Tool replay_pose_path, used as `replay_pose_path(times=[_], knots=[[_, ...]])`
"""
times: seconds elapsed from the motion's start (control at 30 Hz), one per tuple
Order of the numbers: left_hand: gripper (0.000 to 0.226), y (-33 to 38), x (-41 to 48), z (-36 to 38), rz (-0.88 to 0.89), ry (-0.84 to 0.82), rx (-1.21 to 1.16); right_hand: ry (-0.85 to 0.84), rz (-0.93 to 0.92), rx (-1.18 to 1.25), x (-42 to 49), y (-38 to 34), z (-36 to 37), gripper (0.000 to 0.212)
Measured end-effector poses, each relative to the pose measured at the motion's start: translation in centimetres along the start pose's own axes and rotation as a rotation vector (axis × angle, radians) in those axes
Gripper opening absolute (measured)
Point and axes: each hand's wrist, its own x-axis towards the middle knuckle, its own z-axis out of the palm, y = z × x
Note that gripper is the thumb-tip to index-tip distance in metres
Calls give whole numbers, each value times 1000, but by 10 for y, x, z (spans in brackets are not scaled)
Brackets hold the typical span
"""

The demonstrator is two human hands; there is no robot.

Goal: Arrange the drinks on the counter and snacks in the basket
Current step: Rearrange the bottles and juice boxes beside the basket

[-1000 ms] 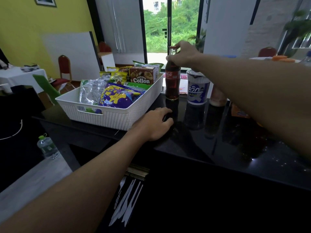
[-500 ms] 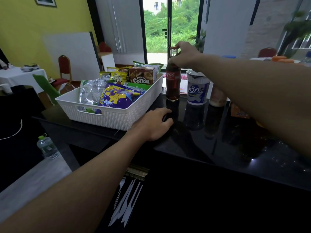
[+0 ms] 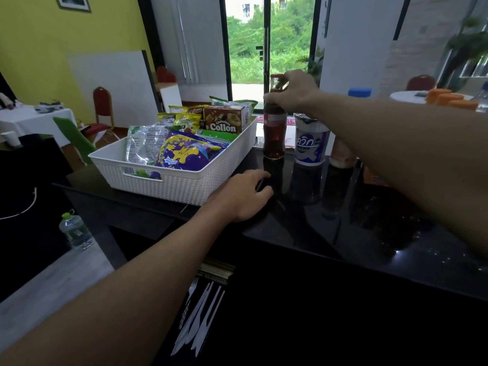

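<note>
Nearest to me, on a dark shelf under the table's edge, lie white plastic forks and knives (image 3: 200, 320), well below both hands. Off to the left on the grey floor stands a clear water bottle with a green cap (image 3: 75, 231), well apart from everything else. Up on the glossy black table (image 3: 356, 233) the left hand (image 3: 241, 198) rests palm down, its fingers (image 3: 260, 178) loosely curled and gripping nothing that I can make out. Just to the left of those fingers sits the white woven-pattern plastic basket (image 3: 171, 186), and it is full of snacks. A purple snack bag with yellow stars (image 3: 184, 154) lies closest, with a clear silvery packet (image 3: 140, 146) beside it on the left. Past them are yellow-green snack packets (image 3: 184, 118) and, at the far end, a brown Collon biscuit box (image 3: 224, 120). Straight beyond the left fingers the dark cola glass bottle with a red cap (image 3: 274, 138) stands upright on the table, near the basket's far right corner. The right hand (image 3: 297, 92) reaches in over the table, and its fingers (image 3: 274, 101) are wrapped round the bottle's neck just under the cap. Below and just right of those fingers stands a white and blue sealed cup (image 3: 311, 146). Further right is a pinkish bottle (image 3: 342, 154), partly hidden behind the right forearm.
</note>
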Motion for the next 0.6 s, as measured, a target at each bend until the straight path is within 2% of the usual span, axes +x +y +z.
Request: replay_pose_path(times=[0.17, 0.6], knots=[[57, 0, 1, 0, 1, -6, -2, -32, 47, 13, -1, 1, 0, 32], [57, 0, 0, 1, 6, 4, 0, -10, 23, -49, -4, -1, -5, 47]])
